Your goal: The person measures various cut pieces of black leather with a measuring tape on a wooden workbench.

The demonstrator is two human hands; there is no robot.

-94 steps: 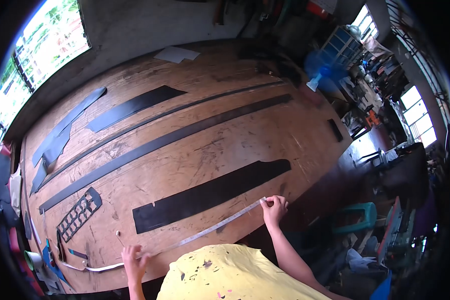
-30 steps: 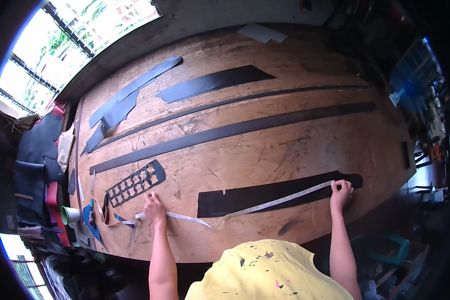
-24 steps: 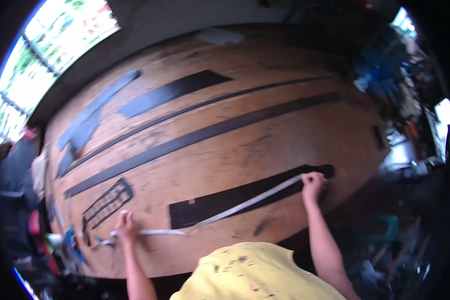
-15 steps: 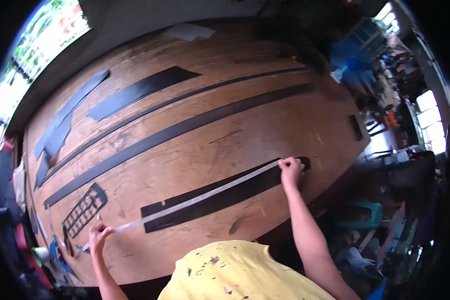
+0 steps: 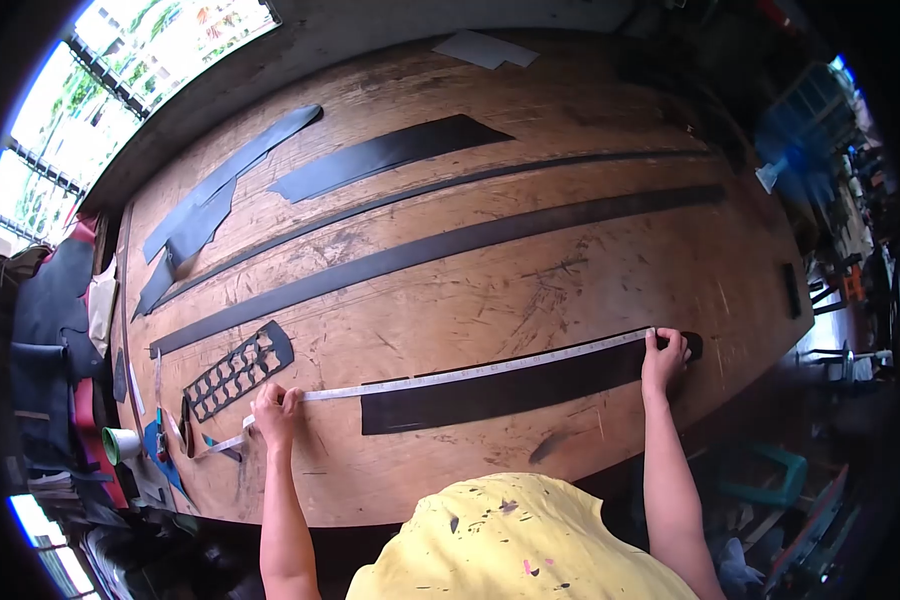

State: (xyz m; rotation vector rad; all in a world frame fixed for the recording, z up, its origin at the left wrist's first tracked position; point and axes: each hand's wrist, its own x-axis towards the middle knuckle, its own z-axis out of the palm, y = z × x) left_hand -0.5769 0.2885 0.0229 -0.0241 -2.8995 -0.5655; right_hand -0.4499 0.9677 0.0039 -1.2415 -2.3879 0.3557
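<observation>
A white measuring tape [image 5: 490, 370] is stretched between my two hands. It runs along the far edge of a dark, leather-like strip [image 5: 490, 395] that lies on the wooden table [image 5: 450, 290]. My right hand [image 5: 667, 358] pinches the tape near the strip's right end, hiding part of that end. My left hand [image 5: 277, 412] grips the tape to the left of the strip, over bare wood. Past my left hand the tape's slack trails down to the lower left. A black lattice-cut piece [image 5: 235, 375] lies just beyond my left hand.
Farther back lie a long dark strip [image 5: 420, 255], a thin strip [image 5: 450, 175], a wide dark piece [image 5: 390, 155] and an irregular offcut [image 5: 210, 205]. A white-green roll [image 5: 120, 445] stands at the left edge. A blue fan [image 5: 795, 165] and a green stool [image 5: 770, 475] are at the right.
The view has turned left, shifting the table rightward in the picture. The tape has moved from slanting across the dark strip to its far edge. Both hands still hold it.
</observation>
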